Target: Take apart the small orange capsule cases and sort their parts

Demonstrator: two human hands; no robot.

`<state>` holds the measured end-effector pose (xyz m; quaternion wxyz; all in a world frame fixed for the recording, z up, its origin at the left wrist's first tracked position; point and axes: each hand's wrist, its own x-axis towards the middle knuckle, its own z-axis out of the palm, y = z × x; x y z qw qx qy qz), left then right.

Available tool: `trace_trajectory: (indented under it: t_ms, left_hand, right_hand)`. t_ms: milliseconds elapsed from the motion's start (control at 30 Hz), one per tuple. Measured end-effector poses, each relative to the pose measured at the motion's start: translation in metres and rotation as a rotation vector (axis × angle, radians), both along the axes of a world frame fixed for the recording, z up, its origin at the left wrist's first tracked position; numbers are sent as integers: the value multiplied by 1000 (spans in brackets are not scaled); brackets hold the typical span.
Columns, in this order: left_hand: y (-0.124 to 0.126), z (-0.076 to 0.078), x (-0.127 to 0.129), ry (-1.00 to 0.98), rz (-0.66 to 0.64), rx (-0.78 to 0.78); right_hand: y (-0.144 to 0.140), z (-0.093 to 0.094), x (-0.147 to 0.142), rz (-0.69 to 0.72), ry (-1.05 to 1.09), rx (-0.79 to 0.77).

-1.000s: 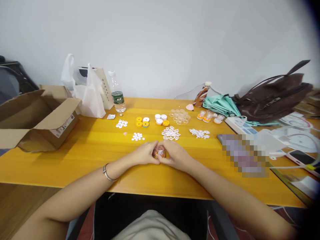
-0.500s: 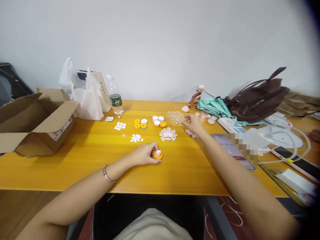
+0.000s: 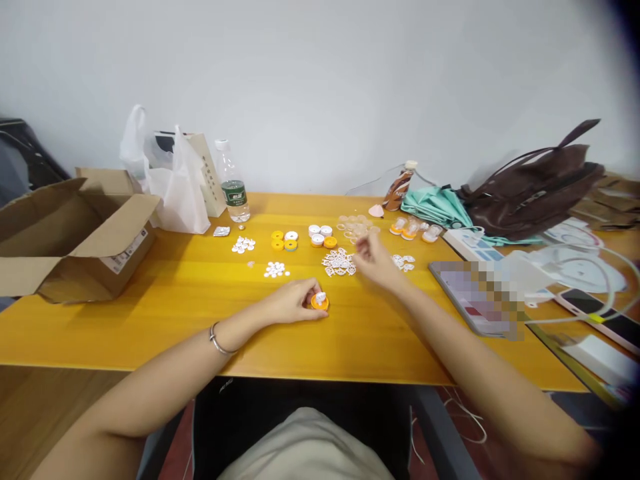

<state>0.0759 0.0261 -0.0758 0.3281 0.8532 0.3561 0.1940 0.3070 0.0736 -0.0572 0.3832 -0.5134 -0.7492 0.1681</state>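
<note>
Near edge of worktop: orange cap is pinched by left hand.
Beyond cap: right hand is raised, fingertips closed on something tiny; unclear what.
Advice: cap is best held flat and steady.
Farther: white lace pieces, clear cups.

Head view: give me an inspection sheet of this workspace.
Surface: yellow wooden table.
Job's things: orange cap with a white piece on it; white lace pieces; clear cups; spare caps.
Clutter: cardboard box, plastic bag, water bottle, brown bag, tablet.
Grippers: left hand holds the orange cap; right hand pinched above the lace pieces, contents unclear.
Cables: white cable at right.
Surroundings: plain white wall.
</note>
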Motion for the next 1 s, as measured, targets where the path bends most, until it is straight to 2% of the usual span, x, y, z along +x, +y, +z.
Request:
trace_trajectory:
  t_ms: [67,100,133,300,400,467,533,600,700,767,867,1000]
  left_hand:
    - [0,1,-1,22,-25,51]
    - [1,1,-1,28,-41,76]
    - [1,1,-1,30,-58,97]
    - [-1,-1,-3,20,-96,194]
    - [-4,-1,-3,28,-100,206]
    - [-5,-1,-1,30,-69,187]
    - [-5,-3,1,30,-39,171]
    - [-4,-4,3,31,-11,163]
    - [-4,-3,2,36,21,130]
    - [-4,0,0,35,1,75]
    - [-7,10,-4,-59,-24,33]
    - [-14,23,-1,-427,75,55]
  right_hand:
    - [-27,-6,-19,393,-26,-165]
    - [-37,-10,-26,490,-28,-203]
    - [-46,-15,-33,529,-27,-204]
    - [-59,-27,-43,495,29,3]
    - [-59,-22,-44,315,214,161]
    - [-59,-17,-46,237,319,174]
    - [-58,-13,-48,271,429,50]
    - [-55,-9,-50,308,591,-142]
    - [-50,-4,-50,297,777,-351]
    - [-46,0,-50,314,819,-423]
    - [-43,4,-51,426,868,-493]
    - [-49,4,-54,521,870,-473]
